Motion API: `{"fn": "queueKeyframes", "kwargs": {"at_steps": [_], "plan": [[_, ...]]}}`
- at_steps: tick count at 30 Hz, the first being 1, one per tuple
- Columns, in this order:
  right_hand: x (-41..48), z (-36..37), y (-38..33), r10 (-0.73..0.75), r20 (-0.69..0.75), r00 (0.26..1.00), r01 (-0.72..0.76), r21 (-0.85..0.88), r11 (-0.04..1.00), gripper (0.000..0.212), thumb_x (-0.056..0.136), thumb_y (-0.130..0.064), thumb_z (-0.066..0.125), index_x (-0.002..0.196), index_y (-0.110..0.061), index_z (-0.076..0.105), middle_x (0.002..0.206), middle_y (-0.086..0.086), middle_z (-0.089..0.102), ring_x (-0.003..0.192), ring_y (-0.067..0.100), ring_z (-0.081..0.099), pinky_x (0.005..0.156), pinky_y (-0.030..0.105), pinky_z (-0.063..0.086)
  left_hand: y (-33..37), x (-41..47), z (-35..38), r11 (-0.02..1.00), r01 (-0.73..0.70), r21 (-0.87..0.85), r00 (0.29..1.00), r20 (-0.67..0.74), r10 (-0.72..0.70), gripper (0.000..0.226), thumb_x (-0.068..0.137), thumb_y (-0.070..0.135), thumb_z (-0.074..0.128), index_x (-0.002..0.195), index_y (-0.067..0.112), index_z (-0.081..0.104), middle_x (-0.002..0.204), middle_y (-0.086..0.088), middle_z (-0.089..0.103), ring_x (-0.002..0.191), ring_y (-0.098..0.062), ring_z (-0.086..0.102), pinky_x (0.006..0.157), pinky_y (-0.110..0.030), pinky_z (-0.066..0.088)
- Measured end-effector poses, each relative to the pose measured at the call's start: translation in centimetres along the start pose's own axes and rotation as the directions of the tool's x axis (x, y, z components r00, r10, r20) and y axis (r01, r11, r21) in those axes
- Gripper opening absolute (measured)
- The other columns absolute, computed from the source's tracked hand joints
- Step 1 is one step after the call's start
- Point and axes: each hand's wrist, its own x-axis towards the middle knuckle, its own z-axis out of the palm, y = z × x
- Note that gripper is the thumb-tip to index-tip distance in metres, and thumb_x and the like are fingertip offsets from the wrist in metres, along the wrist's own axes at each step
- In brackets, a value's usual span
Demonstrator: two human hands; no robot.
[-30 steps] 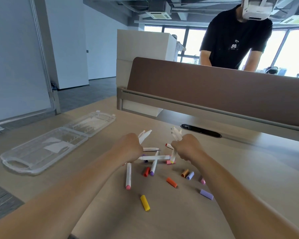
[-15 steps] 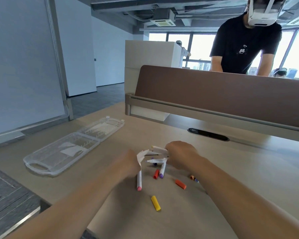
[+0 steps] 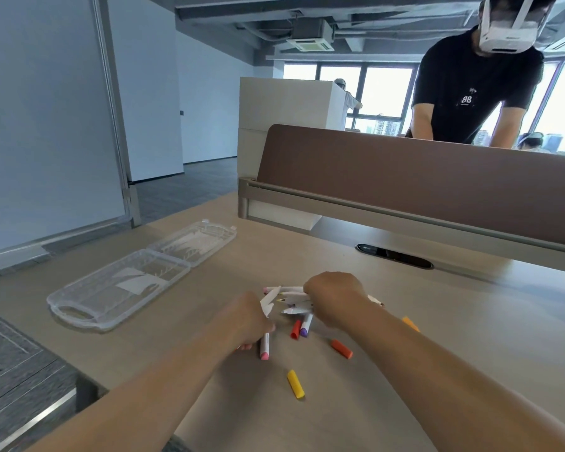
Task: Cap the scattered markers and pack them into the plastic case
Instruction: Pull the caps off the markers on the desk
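Clear plastic case (image 3: 88,298) lies open at ten o'clock for packing; left hand (image 3: 250,321), right hand (image 3: 336,298) each grip bunched markers (image 3: 296,300)

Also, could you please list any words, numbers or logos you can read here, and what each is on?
"BB": chest of the black T-shirt on the person across the desk.
The white label in the plastic case: nothing legible.
The markers: any print is too small to read.

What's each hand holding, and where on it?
Left hand grips white markers by their lower barrels. Right hand grips a marker bundle around the barrels, tips sticking out.
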Motion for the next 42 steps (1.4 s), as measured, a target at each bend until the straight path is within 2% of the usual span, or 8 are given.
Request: {"fn": "queueKeyframes", "kwargs": {"at_steps": [5, 9, 14, 20, 28, 32, 38, 42], "plan": [[-0.6, -0.1, 0.8, 0.027, -0.08, 0.996, -0.025, 0.018, 1.0, 0.021, 0.085, -0.007, 0.061, 0.101, -0.02, 0.067, 0.081, -0.001, 0.057, 0.072, 0.02, 0.057, 0.047, 0.026, 0.033, 0.4, -0.1, 0.1, 1.0, 0.001, 0.009, 0.998, -0.056, 0.0, 0.015, 0.09, 0.017, 0.056, 0.089, 0.003, 0.06, 0.06, -0.006, 0.049, 0.052, -0.017, 0.051, 0.044, -0.022, 0.033], [-1.5, -0.6, 2.3, 0.069, -0.136, 0.988, -0.048, 0.153, 0.987, 0.011, 0.087, -0.023, 0.064, 0.098, -0.019, 0.064, 0.079, -0.003, 0.055, 0.076, 0.019, 0.06, 0.059, 0.029, 0.045, 0.6, -0.5, 0.1, 0.999, -0.012, 0.037, 1.0, -0.027, 0.013, 0.03, 0.093, 0.023, 0.055, 0.113, 0.001, 0.059, 0.064, -0.005, 0.048, 0.062, -0.018, 0.054, 0.056, -0.024, 0.04], [-2.2, -0.7, 3.1, 0.165, -0.118, 0.979, -0.1, 0.427, 0.899, 0.017, 0.083, -0.032, 0.063, 0.097, -0.025, 0.057, 0.085, -0.004, 0.059, 0.076, 0.015, 0.059, 0.07, 0.033, 0.054, 0.9, -1.2, -0.3, 0.995, -0.021, 0.094, 1.0, 0.005, 0.021, 0.033, 0.088, 0.019, 0.053, 0.116, 0.001, 0.059, 0.066, -0.003, 0.047, 0.056, -0.012, 0.044, 0.048, -0.023, 0.034], [-2.0, -0.4, 2.1, 0.289, 0.022, 0.957, -0.235, 0.645, 0.727, 0.012, 0.082, -0.025, 0.062, 0.08, -0.016, 0.055, 0.073, 0.001, 0.055, 0.065, 0.017, 0.055, 0.061, 0.03, 0.045, 0.4, -0.9, -0.3, 0.997, -0.063, 0.036, 0.997, -0.049, 0.065, 0.022, 0.091, 0.024, 0.052, 0.107, 0.009, 0.056, 0.07, -0.001, 0.046, 0.057, -0.01, 0.045, 0.046, -0.023, 0.032], [-0.7, -0.1, 0.6, 0.329, 0.069, 0.942, -0.28, 0.7, 0.656, 0.014, 0.087, -0.024, 0.057, 0.078, -0.015, 0.053, 0.075, 0.002, 0.056, 0.066, 0.015, 0.052, 0.056, 0.029, 0.039, 0.2, 1.9, -1.8, 0.984, -0.132, -0.118, 0.983, -0.142, 0.114, 0.033, 0.094, 0.025, 0.055, 0.123, 0.009, 0.053, 0.099, -0.006, 0.057, 0.072, -0.018, 0.057, 0.05, -0.025, 0.04], [0.1, -0.3, 0.3, 0.332, 0.144, 0.932, -0.331, 0.71, 0.621, 0.009, 0.087, -0.014, 0.063, 0.081, -0.012, 0.057, 0.087, 0.008, 0.068, 0.081, 0.022, 0.066, 0.071, 0.034, 0.051, 0.5, 3.5, -2.3, 0.977, -0.122, -0.173, 0.98, -0.175, 0.091, 0.032, 0.094, 0.02, 0.056, 0.125, 0.016, 0.049, 0.101, -0.008, 0.056, 0.062, -0.023, 0.06, 0.042, -0.026, 0.044], [0.6, 0.1, -0.3, 0.298, 0.298, 0.907, -0.418, 0.722, 0.551, 0.023, 0.089, -0.001, 0.057, 0.112, 0.003, 0.059, 0.111, 0.022, 0.065, 0.069, 0.027, 0.066, 0.059, 0.031, 0.053, 1.5, 5.9, -2.5, 0.979, -0.2, 0.036, 0.948, -0.246, 0.203, 0.032, 0.091, 0.016, 0.063, 0.122, 0.018, 0.058, 0.109, -0.004, 0.062, 0.098, -0.023, 0.06, 0.082, -0.032, 0.05], [1.0, 0.5, -1.1, 0.336, 0.339, 0.879, -0.472, 0.72, 0.508, 0.03, 0.087, -0.031, 0.07, 0.076, -0.01, 0.051, 0.069, 0.008, 0.052, 0.061, 0.021, 0.053, 0.063, 0.029, 0.045, 2.1, 7.4, -1.6, 0.955, -0.215, 0.202, 0.937, -0.233, 0.26, 0.026, 0.088, 0.022, 0.066, 0.113, 0.018, 0.061, 0.113, -0.004, 0.064, 0.104, -0.023, 0.061, 0.085, -0.032, 0.047]]}}
